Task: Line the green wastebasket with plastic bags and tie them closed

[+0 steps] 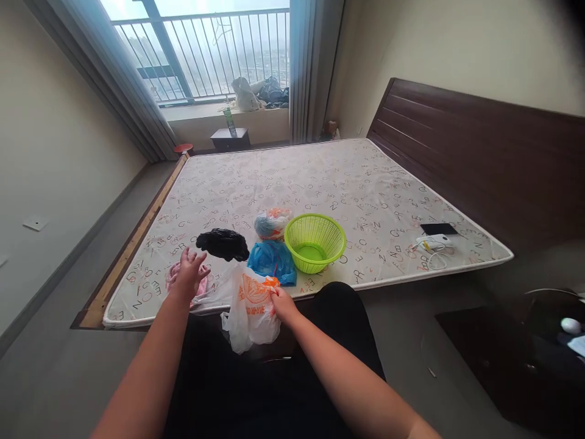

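Observation:
My right hand (284, 306) grips a white plastic bag (258, 308) with orange print, which hangs over the mattress edge in front of my knees. Fingers spread, my left hand (189, 273) hovers over a pink plastic bag (201, 286) and holds nothing. Just beyond it lies a crumpled black plastic bag (223, 244). A blue plastic bag (273, 261) rests between the white bag and a green plastic basket (315, 242). Behind the blue bag sits another bundled bag (273, 223), whitish with orange and blue. The basket stands upright with its inside showing.
The bare mattress (292, 177) has a letter pattern and a wooden frame edge on its left. On its right side are a black phone (439, 228) and a white device with a cable (434, 244). A dark headboard (457, 140) stands at right, a small bedside table (231, 139) by the window.

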### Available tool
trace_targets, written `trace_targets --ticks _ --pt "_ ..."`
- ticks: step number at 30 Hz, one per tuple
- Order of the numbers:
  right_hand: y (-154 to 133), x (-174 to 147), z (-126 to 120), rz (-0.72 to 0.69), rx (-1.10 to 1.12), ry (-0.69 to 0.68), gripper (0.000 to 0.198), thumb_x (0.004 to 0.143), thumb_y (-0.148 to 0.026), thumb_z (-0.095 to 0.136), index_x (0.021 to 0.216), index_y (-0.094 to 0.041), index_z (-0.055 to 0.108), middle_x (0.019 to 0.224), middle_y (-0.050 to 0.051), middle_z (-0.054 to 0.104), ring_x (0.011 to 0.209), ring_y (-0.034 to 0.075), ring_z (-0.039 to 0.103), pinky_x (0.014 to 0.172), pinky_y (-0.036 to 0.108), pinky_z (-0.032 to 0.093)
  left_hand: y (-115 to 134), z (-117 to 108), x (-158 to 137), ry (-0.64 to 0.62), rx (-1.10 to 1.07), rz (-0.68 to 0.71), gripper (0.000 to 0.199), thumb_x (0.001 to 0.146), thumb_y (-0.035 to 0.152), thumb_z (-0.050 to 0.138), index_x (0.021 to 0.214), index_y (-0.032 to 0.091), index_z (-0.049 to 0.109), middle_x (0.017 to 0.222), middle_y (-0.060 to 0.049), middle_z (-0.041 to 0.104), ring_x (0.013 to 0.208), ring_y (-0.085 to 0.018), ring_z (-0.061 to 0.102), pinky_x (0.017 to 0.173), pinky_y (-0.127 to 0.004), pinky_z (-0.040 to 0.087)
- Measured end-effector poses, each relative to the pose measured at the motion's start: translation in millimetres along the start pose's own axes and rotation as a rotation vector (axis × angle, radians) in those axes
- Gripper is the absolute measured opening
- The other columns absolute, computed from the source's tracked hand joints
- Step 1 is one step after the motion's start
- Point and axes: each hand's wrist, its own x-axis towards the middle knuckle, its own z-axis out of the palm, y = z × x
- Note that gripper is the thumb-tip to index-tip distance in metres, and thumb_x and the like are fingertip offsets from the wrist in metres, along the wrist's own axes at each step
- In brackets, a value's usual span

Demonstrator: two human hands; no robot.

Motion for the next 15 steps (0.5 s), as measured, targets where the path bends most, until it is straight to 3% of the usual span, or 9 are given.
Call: trace_targets --ticks 2,5,8,11,13,15 --pt "-0.2 0.8 -0.3 0.033 0.037 -0.014 0.024 0.085 -0.046 0.064 0.086 -0.023 0.072 0.082 0.003 0.075 0.08 0.022 0.065 0.077 0.035 0.052 -17.8 2.6 -12.8 -0.016 0.202 -0.021 0.075 0.074 0.026 0.083 0.141 0.033 0.05 0.157 -0.011 0.045 0.141 -0.031 0.049 0.111 -0.05 0.046" --pt "-1.8 2.8 -2.2 0.056 0.088 -0.016 0.028 0.085 -0.047 0.06 0.091 -0.021 0.071 0.089 0.004 0.076 0.08 0.022 0.066 0.077 0.035 0.051 -56.9 -5.2 -40.0 -0.122 0.401 -0.056 0.058 0.074 0.036 0.083 0.127 0.024 0.063 0.148 -0.016 0.056 0.143 -0.034 0.048 0.115 -0.049 0.041" --pt "-3.6 5.1 -4.5 0.053 0.064 0.017 0.029 0.084 -0.047 0.058 0.09 -0.02 0.068 0.089 0.004 0.074 0.078 0.02 0.064 0.077 0.033 0.05 -95.1 -18.8 -65.8 -0.129 0.565 0.0 0.065 0.074 0.047 0.082 0.13 0.021 0.061 0.148 -0.018 0.056 0.147 -0.036 0.042 0.122 -0.05 0.03" --pt "-4.4 5.3 -4.1 0.062 0.014 0.028 0.029 0.085 -0.048 0.056 0.087 -0.02 0.064 0.084 0.002 0.071 0.075 0.019 0.061 0.073 0.031 0.048 -113.6 -25.1 -78.2 -0.112 0.55 -0.154 0.089 0.077 0.063 0.076 0.15 0.024 0.044 0.162 -0.021 0.038 0.149 -0.04 0.039 0.118 -0.054 0.035" --pt "-5.2 2.9 -1.7 0.064 -0.022 0.012 0.028 0.083 -0.047 0.058 0.083 -0.02 0.062 0.079 0.001 0.068 0.072 0.018 0.058 0.07 0.03 0.046 -114.0 -24.1 -77.7 -0.155 0.428 -0.307 0.098 0.081 0.077 0.061 0.16 0.03 0.025 0.168 -0.02 0.026 0.144 -0.041 0.046 0.107 -0.055 0.046" --pt "-7.1 -1.6 1.7 0.062 -0.064 -0.018 0.025 0.08 -0.045 0.064 0.077 -0.02 0.06 0.073 -0.001 0.064 0.069 0.016 0.054 0.068 0.029 0.043 -111.4 -21.9 -73.6 -0.203 0.331 -0.355 0.103 0.081 0.085 0.051 0.163 0.036 0.012 0.171 -0.018 0.018 0.141 -0.042 0.05 0.1 -0.054 0.052"
